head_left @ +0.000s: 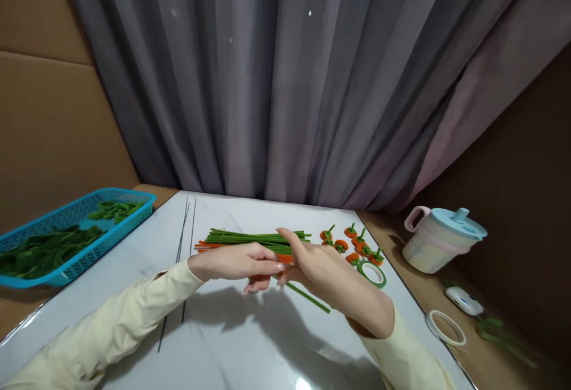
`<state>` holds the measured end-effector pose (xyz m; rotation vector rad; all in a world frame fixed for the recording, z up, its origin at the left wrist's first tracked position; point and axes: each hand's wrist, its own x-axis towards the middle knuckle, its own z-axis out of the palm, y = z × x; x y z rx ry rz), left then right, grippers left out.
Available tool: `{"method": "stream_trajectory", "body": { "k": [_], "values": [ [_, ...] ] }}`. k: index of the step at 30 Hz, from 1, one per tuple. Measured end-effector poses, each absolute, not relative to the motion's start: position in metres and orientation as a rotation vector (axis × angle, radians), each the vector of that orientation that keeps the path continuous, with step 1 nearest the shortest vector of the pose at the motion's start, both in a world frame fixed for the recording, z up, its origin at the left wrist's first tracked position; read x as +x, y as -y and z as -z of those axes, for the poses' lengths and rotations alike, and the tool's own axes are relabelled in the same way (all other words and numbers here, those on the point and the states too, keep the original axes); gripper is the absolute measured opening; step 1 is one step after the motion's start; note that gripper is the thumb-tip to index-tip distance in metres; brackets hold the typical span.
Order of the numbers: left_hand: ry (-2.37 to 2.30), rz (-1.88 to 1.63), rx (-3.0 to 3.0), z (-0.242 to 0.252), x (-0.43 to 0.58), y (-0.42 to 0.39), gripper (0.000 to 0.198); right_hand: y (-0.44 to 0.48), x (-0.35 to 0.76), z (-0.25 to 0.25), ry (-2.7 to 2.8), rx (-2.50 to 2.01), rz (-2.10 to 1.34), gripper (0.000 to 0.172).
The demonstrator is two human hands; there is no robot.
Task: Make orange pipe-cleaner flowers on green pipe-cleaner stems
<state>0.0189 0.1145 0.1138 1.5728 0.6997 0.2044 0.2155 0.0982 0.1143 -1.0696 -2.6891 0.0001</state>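
Note:
Near the middle of the white tabletop (232,342), my left hand (243,262) and my right hand (312,265) meet at the fingertips. A green pipe-cleaner stem (310,299) runs out from between them toward the lower right. The left thumb and forefinger are pinched together on it. The right fingers are bent round its upper end, which they hide. Just behind the hands lies a bundle of green stems (241,237) with orange stems (209,247) along its front. Several small orange and green flower-like pieces (341,246) lie to the right, beside a green tape roll (372,273).
A blue basket (66,274) with green leaves stands at the left. Thin dark wires (193,229) lie left of the bundle. On the right are a lidded jug (439,241), a white case (464,301) and a pale tape ring (446,327). A grey curtain (250,81) hangs behind.

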Motion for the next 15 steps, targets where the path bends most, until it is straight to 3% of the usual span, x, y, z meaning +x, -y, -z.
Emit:
{"method": "stream_trajectory", "body": {
  "k": [4, 10, 15],
  "values": [
    [-0.705, -0.182, 1.513, -0.12, 0.025, -0.104, 0.039, -0.092, 0.226, -0.122, 2.809, -1.019, -0.092, 0.01],
    [-0.703, -0.165, 1.424, -0.104, 0.043, -0.076, 0.043, -0.082, 0.231, -0.127, 2.935, -0.933, -0.307, 0.011],
    [-0.872, -0.27, 1.493, -0.093, 0.043, -0.057, 0.034, -0.088, 0.234, -0.123, 2.985, -0.765, -0.424, 0.019]
  ]
}}
